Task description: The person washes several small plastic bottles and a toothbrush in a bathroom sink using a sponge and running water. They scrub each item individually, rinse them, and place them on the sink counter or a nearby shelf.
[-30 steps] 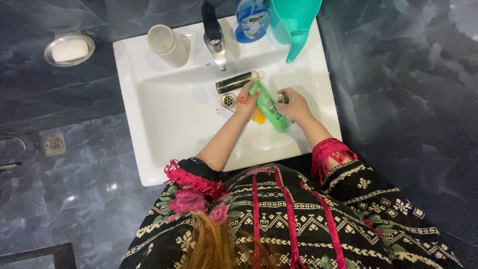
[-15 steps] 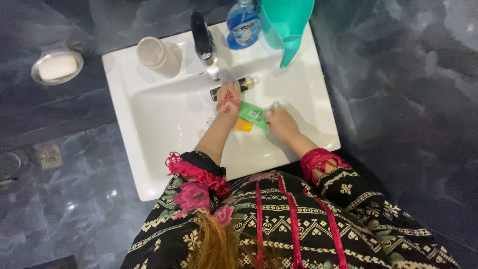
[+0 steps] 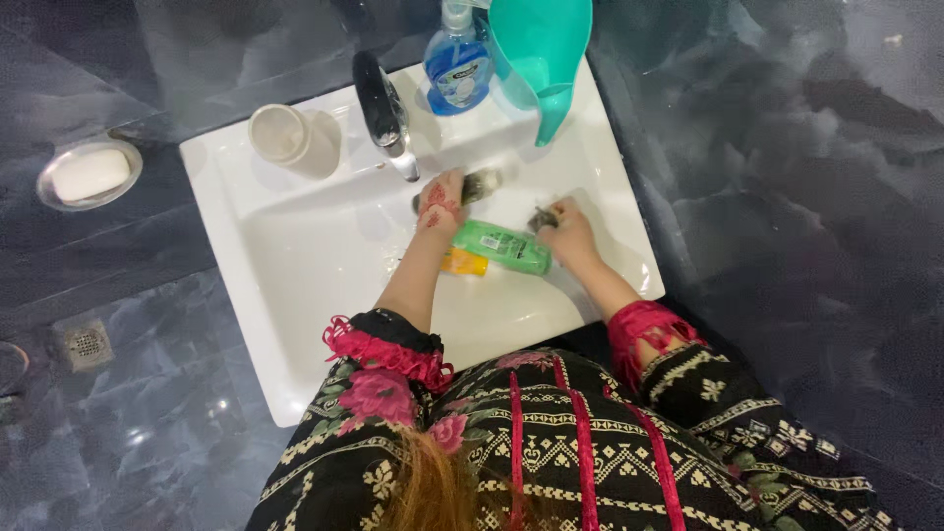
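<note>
Dark marbled tiles surround the white ceramic sink where I work. My left hand curls over a dark cylindrical bottle lying just under the chrome tap. My right hand pinches a small dark object, too blurred to name. Between the hands lies a green plastic tube with a yellow cap. I judge the bottle wet, light and slippery; the middle of its body gives the safest hold. Behind stand a beige cup, a blue soap dispenser and a teal jug.
</note>
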